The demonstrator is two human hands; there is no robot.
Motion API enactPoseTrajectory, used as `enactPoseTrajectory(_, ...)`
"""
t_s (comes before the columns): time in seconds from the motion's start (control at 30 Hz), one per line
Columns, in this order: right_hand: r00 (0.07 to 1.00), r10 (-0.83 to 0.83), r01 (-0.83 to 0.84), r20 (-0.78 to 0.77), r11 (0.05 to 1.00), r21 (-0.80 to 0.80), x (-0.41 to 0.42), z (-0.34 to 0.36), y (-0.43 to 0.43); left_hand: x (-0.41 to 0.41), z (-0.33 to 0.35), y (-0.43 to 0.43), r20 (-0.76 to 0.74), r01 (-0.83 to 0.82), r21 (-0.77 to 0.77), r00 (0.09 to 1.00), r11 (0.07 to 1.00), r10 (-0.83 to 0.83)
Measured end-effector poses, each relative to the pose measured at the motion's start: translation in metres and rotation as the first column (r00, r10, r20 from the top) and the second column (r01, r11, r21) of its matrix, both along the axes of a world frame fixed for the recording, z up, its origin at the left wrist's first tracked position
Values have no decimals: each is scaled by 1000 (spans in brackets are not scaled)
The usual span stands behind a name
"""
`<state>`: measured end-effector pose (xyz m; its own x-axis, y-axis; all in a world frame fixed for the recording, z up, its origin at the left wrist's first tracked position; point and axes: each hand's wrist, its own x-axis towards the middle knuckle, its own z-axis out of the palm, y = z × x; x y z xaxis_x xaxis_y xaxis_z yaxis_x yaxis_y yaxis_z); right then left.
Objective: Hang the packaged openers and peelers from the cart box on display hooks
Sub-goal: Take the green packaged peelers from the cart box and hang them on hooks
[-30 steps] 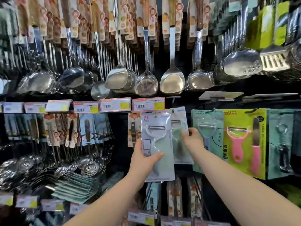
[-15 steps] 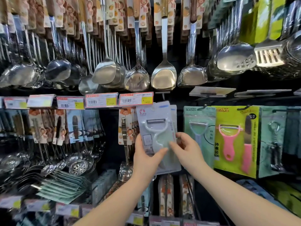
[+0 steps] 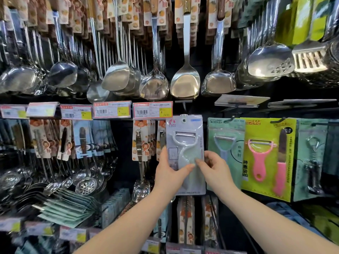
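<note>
We hold a peeler pack (image 3: 185, 136) upright against the display, in the middle row, just below the right end of the price tags (image 3: 152, 110) and under a hanging spatula (image 3: 185, 83).

Our left hand (image 3: 170, 173) grips the pack's left edge: the thumb lies across the front of the blister and the fingers curl out of sight behind the card. Our right hand (image 3: 214, 171) pinches the lower right edge, thumb and forefinger closed on the card and the other fingers curled loosely beside it.

The hang hole (image 3: 184, 120) sits at the card's top centre. A peg may pass through it, but the view there is too dark and small for us to tell.

Room is tight at the sides. The card's left edge overlaps the nearest opener pack (image 3: 161, 136), with more of them (image 3: 140, 140) further left. Its right edge stands just beside a green pack (image 3: 225, 143), with only a narrow dark slit between them. A yellow pack (image 3: 267, 153) hangs further right.

The top edge is close under the tag strip. The bottom edge hangs above a lower row of packs (image 3: 185, 217), with a thin dark band between. The most open space is the dark gap far left of the opener packs.
</note>
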<state>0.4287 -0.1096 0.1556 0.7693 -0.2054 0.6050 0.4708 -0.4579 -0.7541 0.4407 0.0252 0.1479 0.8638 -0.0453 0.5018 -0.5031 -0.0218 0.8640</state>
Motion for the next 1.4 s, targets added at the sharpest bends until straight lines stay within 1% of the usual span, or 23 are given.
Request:
enactPoseTrajectory(0.13, 999, -32, 31, 24, 999, 23, 0, 0, 2, -2, 4, -1, 32, -22, 27, 999, 999, 21)
enactPoseTrajectory(0.37, 996, -82, 82, 44, 997, -3, 0, 3, 3, -5, 9, -2, 8, -23, 20, 1000, 1000, 22)
enactPoseTrajectory(0.53, 996, -71, 71, 55, 997, -9, -3, 3, 5, -11, 10, 0, -5, -25, 20, 1000, 999, 25)
enactPoseTrajectory(0.7, 998, -50, 50, 49, 999, 7, -8, 2, 7, -16, 11, 3, -31, -4, -17, 1000, 1000, 4)
enactPoseTrajectory(0.9, 995, -74, 74, 63, 997, 0, -12, 4, 9, -21, 15, 3, -41, 8, -37, 999, 999, -10)
enactPoseTrajectory(1.07, 994, -96, 96, 60, 995, -1, -11, 10, 7, -22, 23, 0, -52, 7, -18, 999, 1000, -8)
enactPoseTrajectory(1.23, 994, -93, 94, 50, 996, -9, -13, 2, 10, -27, 18, 3, -95, -7, -5, 995, 1000, 6)
enactPoseTrajectory(1.4, 997, -66, 64, 45, 997, 36, -16, -1, 14, -31, 19, 7, -91, -19, -2, 996, 1000, 18)
